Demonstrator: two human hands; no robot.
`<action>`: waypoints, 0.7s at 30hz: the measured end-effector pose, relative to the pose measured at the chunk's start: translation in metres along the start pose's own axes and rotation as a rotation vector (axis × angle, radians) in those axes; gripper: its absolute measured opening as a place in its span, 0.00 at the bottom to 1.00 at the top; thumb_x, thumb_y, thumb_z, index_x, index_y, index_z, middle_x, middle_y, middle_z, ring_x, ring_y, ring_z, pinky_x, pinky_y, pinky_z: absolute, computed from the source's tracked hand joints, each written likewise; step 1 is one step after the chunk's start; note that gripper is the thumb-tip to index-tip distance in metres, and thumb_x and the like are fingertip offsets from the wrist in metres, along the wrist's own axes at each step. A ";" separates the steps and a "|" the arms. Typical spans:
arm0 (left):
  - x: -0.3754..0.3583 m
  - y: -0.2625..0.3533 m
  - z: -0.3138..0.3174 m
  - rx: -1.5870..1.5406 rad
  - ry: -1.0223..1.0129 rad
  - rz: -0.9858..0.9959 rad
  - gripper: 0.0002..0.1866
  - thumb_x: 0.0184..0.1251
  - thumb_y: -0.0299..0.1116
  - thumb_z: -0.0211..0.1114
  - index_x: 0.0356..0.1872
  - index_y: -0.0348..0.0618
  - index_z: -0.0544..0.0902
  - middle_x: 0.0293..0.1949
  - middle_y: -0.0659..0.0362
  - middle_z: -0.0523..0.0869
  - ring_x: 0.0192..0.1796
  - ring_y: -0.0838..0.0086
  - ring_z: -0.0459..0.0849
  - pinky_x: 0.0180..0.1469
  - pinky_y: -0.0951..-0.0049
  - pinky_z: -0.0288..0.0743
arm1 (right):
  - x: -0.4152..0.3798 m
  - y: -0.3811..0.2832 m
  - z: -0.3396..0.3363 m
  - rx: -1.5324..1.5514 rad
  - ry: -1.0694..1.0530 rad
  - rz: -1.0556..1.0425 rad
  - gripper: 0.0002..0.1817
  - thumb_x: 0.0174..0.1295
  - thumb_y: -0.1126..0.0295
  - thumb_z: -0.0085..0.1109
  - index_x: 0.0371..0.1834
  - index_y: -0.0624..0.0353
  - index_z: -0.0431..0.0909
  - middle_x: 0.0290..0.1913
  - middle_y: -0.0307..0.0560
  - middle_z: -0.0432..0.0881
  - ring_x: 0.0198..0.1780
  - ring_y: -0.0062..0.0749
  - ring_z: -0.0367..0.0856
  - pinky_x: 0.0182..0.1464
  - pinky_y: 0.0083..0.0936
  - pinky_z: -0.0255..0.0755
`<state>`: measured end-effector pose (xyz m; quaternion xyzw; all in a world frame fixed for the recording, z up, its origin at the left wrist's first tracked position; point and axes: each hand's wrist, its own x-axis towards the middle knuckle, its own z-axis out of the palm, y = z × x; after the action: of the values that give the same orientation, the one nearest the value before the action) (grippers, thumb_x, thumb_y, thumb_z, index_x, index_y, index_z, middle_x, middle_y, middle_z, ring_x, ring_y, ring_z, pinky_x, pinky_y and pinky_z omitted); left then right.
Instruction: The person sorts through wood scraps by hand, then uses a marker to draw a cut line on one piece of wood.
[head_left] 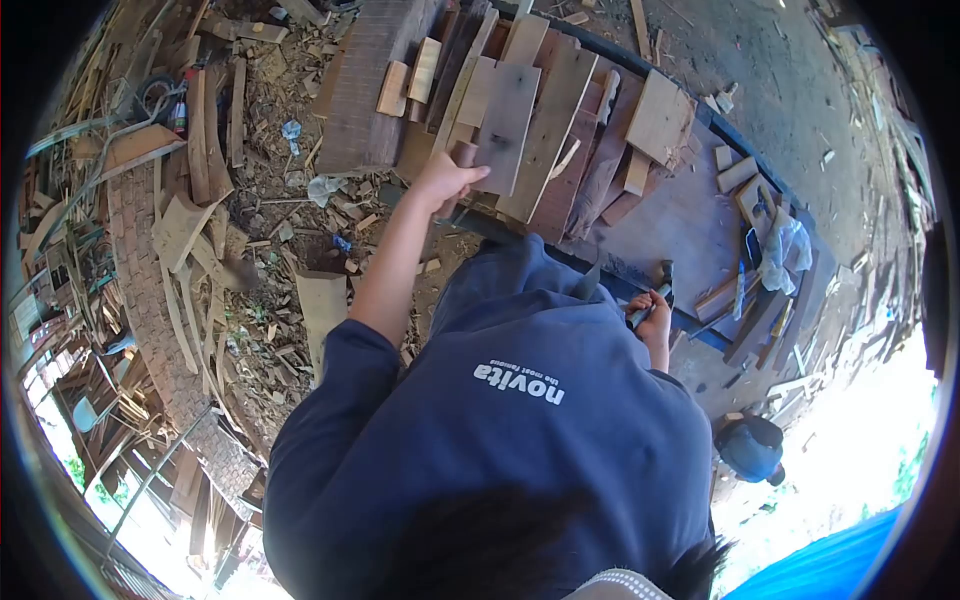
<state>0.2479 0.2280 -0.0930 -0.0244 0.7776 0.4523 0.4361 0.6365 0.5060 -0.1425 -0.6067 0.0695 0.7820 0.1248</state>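
Observation:
My left hand [450, 185] is closed around a small reddish-brown wood block [463, 154] at the near edge of a stack of boards. Just right of it, a grey weathered board [508, 120] lies on the stack, with my thumb pointing towards it. Lower right, my right hand [652, 312] is wrapped round a dark-handled tool that looks like a hammer [667, 272]. Its head points up beside the table edge, and my fingers hide part of the handle.
Boards and offcuts cover the left of a dark-framed table [690, 215]. A clear plastic bag [785, 250] and more wood strips lie at its right end. Wood scraps litter the ground [290, 240]. Another person [750, 447] is at the lower right.

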 end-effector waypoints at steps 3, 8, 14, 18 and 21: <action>0.018 -0.026 0.024 0.046 -0.078 -0.079 0.19 0.57 0.34 0.76 0.44 0.34 0.80 0.21 0.63 0.80 0.18 0.79 0.75 0.21 0.73 0.67 | -0.004 -0.006 -0.005 0.045 -0.060 0.021 0.13 0.67 0.70 0.49 0.23 0.54 0.63 0.20 0.34 0.64 0.21 0.21 0.64 0.24 0.19 0.66; 0.001 -0.021 0.048 0.146 -0.096 -0.132 0.25 0.56 0.36 0.76 0.52 0.37 0.78 0.38 0.55 0.85 0.33 0.72 0.84 0.36 0.71 0.78 | -0.009 -0.009 -0.022 0.060 -0.100 0.044 0.11 0.68 0.69 0.50 0.26 0.55 0.65 0.22 0.34 0.65 0.22 0.21 0.66 0.24 0.19 0.66; 0.007 -0.061 0.068 0.372 0.188 0.274 0.27 0.56 0.38 0.75 0.55 0.39 0.78 0.40 0.48 0.86 0.34 0.65 0.87 0.41 0.66 0.80 | -0.010 -0.004 -0.031 -0.041 -0.110 0.011 0.09 0.68 0.68 0.51 0.29 0.56 0.67 0.24 0.34 0.66 0.23 0.20 0.66 0.26 0.20 0.66; -0.005 -0.052 0.079 0.551 0.218 0.295 0.29 0.56 0.46 0.73 0.57 0.42 0.78 0.47 0.45 0.86 0.47 0.56 0.87 0.50 0.63 0.79 | -0.004 -0.003 -0.029 -0.063 -0.095 0.019 0.09 0.67 0.68 0.52 0.29 0.56 0.68 0.23 0.34 0.66 0.23 0.20 0.65 0.27 0.20 0.66; -0.010 -0.032 0.079 0.432 0.123 0.173 0.30 0.55 0.49 0.75 0.54 0.41 0.80 0.47 0.45 0.86 0.50 0.56 0.86 0.52 0.63 0.79 | -0.002 -0.002 -0.027 -0.077 -0.093 0.026 0.09 0.66 0.68 0.53 0.29 0.55 0.69 0.23 0.33 0.66 0.23 0.20 0.65 0.27 0.20 0.66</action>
<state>0.3205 0.2628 -0.1247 0.1086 0.8807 0.3086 0.3426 0.6623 0.5005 -0.1471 -0.5734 0.0412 0.8128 0.0943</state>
